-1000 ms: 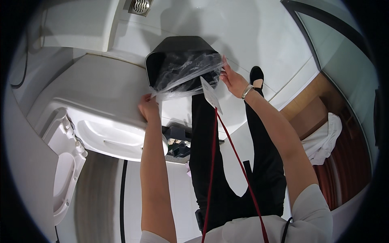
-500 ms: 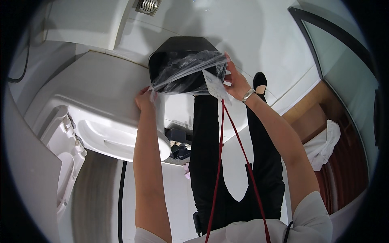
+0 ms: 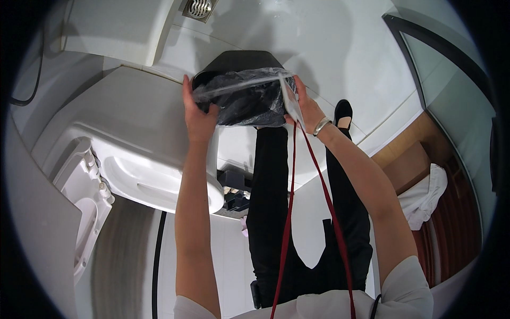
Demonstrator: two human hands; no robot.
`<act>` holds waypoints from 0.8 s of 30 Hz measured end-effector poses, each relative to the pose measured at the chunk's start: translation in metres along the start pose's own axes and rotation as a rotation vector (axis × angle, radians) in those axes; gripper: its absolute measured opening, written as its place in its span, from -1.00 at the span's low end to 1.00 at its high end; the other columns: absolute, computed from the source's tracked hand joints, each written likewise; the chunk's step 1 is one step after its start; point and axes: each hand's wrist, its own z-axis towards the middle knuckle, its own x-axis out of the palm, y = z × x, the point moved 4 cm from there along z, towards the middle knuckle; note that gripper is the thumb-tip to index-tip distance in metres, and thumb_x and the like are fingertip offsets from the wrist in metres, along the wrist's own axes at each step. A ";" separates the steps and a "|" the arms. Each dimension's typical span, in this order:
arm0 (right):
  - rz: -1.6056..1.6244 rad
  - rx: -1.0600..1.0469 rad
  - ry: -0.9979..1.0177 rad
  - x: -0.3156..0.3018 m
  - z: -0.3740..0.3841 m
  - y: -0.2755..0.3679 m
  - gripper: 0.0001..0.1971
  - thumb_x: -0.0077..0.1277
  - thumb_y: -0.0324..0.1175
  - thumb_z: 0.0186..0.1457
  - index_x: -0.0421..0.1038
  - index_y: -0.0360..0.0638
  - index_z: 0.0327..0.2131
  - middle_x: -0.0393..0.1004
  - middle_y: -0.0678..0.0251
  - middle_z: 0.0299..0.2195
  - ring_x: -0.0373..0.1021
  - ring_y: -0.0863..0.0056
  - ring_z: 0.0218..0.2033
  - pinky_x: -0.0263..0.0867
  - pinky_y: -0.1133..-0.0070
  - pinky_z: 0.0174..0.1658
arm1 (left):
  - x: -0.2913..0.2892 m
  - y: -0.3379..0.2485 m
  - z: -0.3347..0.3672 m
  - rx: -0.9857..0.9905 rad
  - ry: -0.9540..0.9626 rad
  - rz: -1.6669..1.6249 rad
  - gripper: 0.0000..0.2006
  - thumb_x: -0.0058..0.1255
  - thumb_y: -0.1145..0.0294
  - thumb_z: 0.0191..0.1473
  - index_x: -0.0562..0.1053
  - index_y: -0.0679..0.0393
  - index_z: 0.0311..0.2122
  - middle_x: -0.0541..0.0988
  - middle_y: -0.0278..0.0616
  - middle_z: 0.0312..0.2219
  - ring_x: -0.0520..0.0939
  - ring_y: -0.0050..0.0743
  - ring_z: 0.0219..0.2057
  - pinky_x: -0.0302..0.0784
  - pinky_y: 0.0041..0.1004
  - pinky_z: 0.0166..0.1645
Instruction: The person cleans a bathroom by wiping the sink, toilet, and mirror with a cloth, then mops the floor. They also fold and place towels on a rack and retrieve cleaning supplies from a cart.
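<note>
The clear plastic liner (image 3: 239,87) sits stretched over the black bin (image 3: 241,98) on the white floor (image 3: 329,48) beside the toilet (image 3: 143,170). It looks thin, light and slippery, so I pinch its rim: my left hand (image 3: 197,112) and right hand (image 3: 305,106), 2 closed grips.

Single view, from my head, facing steeply down past my forearms at the tiled floor (image 3: 340,48); close range, fisheye bending edges, black corners around frame.
</note>
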 end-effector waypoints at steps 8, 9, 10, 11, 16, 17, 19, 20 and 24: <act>0.171 0.093 0.081 0.004 0.010 -0.012 -0.03 0.02 -0.73 -0.19 -0.26 0.21 0.23 0.13 0.14 0.14 0.28 0.12 0.02 0.34 0.44 -0.03 | 0.000 -0.009 0.051 -0.299 0.098 0.515 -0.75 -0.13 0.18 0.07 0.49 0.09 -0.29 0.54 -0.07 -0.35 0.53 0.02 -0.31 0.42 -0.29 -0.18; 0.204 0.048 0.069 0.004 0.012 -0.010 -0.02 0.03 -0.74 -0.20 -0.24 0.21 0.23 0.13 0.16 0.14 0.27 0.15 0.02 0.34 0.45 -0.03 | -0.005 0.003 0.062 -0.333 0.131 0.559 -0.71 -0.13 0.14 0.06 0.50 0.12 -0.36 0.56 -0.06 -0.42 0.53 0.01 -0.34 0.43 -0.30 -0.21; 0.227 0.068 0.071 0.004 0.012 -0.010 -0.02 0.05 -0.74 -0.22 -0.22 0.21 0.23 0.13 0.17 0.14 0.27 0.18 0.03 0.34 0.46 -0.03 | -0.007 0.019 0.070 -0.402 0.125 0.483 -0.68 -0.12 0.11 -0.03 0.48 0.19 -0.47 0.55 -0.07 -0.53 0.53 0.00 -0.47 0.44 -0.32 -0.27; 0.247 0.082 0.071 0.005 0.014 -0.009 -0.01 0.06 -0.75 -0.23 -0.20 0.21 0.23 0.14 0.19 0.14 0.27 0.22 0.04 0.33 0.46 -0.03 | -0.010 0.038 0.077 -0.459 0.132 0.527 -0.67 -0.12 0.12 -0.04 0.48 0.21 -0.48 0.55 -0.06 -0.54 0.53 -0.02 -0.48 0.44 -0.32 -0.27; 0.385 0.134 0.059 0.013 0.016 -0.011 -0.05 0.05 -0.62 -0.12 -0.26 0.25 0.26 0.22 0.21 0.08 0.31 0.36 -0.04 0.31 0.54 -0.07 | -0.029 0.128 0.064 -1.012 0.092 -0.101 -0.68 -0.10 0.18 -0.08 0.45 0.28 -0.41 0.51 -0.04 -0.51 0.53 -0.18 -0.42 0.43 -0.33 -0.26; 0.390 0.189 0.071 0.016 0.016 -0.016 -0.06 0.05 -0.58 -0.09 -0.28 0.25 0.27 0.24 0.19 0.07 0.33 0.39 -0.06 0.31 0.55 -0.08 | -0.034 0.128 0.060 -0.944 -0.041 -0.156 -0.69 -0.09 0.20 -0.08 0.44 0.29 -0.38 0.49 -0.04 -0.49 0.52 -0.22 -0.40 0.42 -0.34 -0.26; 0.214 0.178 0.072 0.022 0.015 -0.023 -0.11 0.03 -0.47 -0.03 -0.33 0.15 0.28 0.39 0.08 -0.11 0.40 0.37 -0.23 0.31 0.53 -0.16 | -0.034 0.103 0.016 -0.679 -0.620 0.090 -0.71 -0.09 0.24 -0.04 0.42 0.29 -0.32 0.46 -0.05 -0.45 0.51 -0.29 -0.36 0.42 -0.38 -0.26; 0.139 0.258 0.122 0.029 0.013 -0.030 -0.10 0.02 -0.47 -0.04 -0.34 0.13 0.27 0.43 0.06 -0.16 0.41 0.36 -0.27 0.31 0.52 -0.18 | -0.026 0.077 0.000 -0.393 -0.590 0.144 -0.74 -0.10 0.27 0.00 0.41 0.27 -0.28 0.46 -0.07 -0.40 0.51 -0.28 -0.36 0.42 -0.40 -0.26; 0.100 0.122 0.042 0.064 0.013 -0.040 -0.13 0.05 -0.38 -0.09 -0.28 -0.01 0.24 0.47 -0.04 -0.30 0.40 -0.02 -0.29 0.32 0.38 -0.21 | 0.052 0.007 -0.037 0.053 0.230 0.647 -0.70 -0.16 0.19 0.12 0.42 0.11 -0.11 0.45 -0.09 -0.10 0.42 -0.16 -0.04 0.23 -0.17 0.09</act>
